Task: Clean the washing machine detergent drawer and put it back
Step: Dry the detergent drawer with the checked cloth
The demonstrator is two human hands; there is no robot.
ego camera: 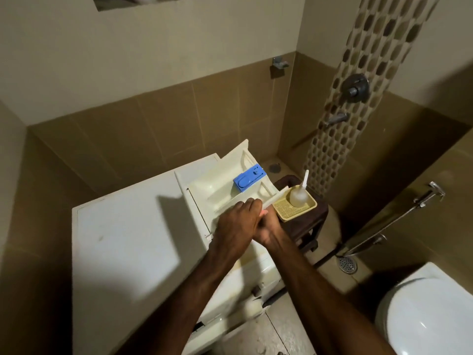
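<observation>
The cream detergent drawer (217,185) with a blue insert (248,179) is out of the machine, held tilted over the right front corner of the white washing machine (122,247). My left hand (236,221) grips the drawer's near end from above, fingers curled over its edge. My right hand (267,230) grips the same end from below and to the right, touching the left hand. The drawer's slot in the machine is hidden behind my arms.
Right of the drawer, a dark stool (316,222) carries a yellow tray (308,208) with a clear nozzle bottle (298,197) and a scrub pad. A wall tap (336,119), floor drain (348,263), hand sprayer (432,193) and toilet (430,316) are to the right.
</observation>
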